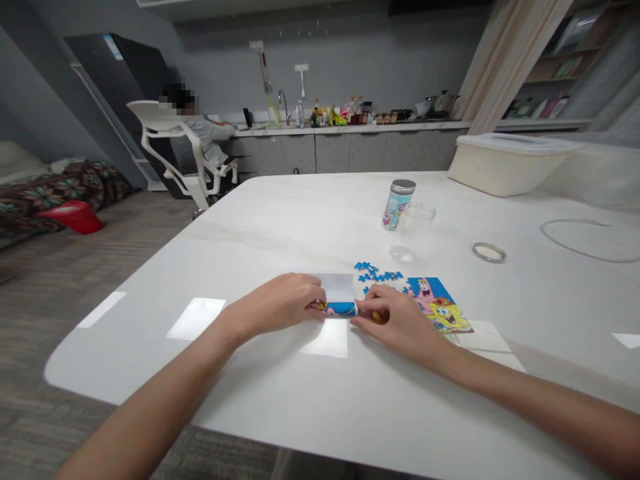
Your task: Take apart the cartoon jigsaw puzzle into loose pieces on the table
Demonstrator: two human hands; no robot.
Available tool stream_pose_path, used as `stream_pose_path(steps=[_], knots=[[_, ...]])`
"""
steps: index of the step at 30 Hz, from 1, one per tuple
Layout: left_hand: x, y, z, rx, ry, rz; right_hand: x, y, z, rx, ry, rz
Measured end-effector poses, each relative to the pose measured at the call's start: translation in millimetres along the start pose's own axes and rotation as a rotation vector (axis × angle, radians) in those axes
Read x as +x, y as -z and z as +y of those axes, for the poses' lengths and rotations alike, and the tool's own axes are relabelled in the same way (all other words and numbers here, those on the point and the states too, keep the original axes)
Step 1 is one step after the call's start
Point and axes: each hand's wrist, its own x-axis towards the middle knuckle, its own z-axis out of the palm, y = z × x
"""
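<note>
My left hand (295, 303) and my right hand (397, 320) are closed on the two ends of a partly rolled paper sheet (341, 309). Its printed side, blue with cartoon colours, faces out on the roll, and a plain white flap lies flat behind it. Right of it lies a partly assembled jigsaw puzzle (440, 303) with a pink and a yellow cartoon figure. Loose blue puzzle pieces (373, 273) are scattered at its upper left. Something orange-brown, partly hidden, shows under my right fingers.
Behind the puzzle stand a clear plastic jar (416, 233) and a printed can with a silver lid (399, 203). A round lid (489, 252) and a white cable (570, 243) lie to the right. A cream storage box (505, 163) is at the back right. One person sits in a white chair (193, 157).
</note>
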Motion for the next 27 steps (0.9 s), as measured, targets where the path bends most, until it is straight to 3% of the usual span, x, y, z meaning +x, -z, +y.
stream_pose_path(steps=[6, 12, 18, 22, 27], knots=[[-0.2, -2.1, -0.7, -0.023, 0.002, 0.009, -0.5, 3.7, 1.8, -0.137, 0.064, 0.026], [0.8, 1.5, 2.5, -0.036, 0.014, -0.019, -3.2, 3.3, 1.4, -0.105, 0.149, -0.034], [-1.2, -0.4, 2.2, -0.127, -0.048, -0.006, -0.8, 2.7, 8.3, -0.178, 0.194, 0.151], [-2.1, 1.2, 2.6, -0.133, -0.043, -0.016, 1.8, -1.1, 6.2, -0.179, 0.349, 0.075], [-3.2, -0.9, 0.6, -0.121, -0.016, 0.011, 5.0, -4.5, 2.4, -0.142, 0.352, 0.068]])
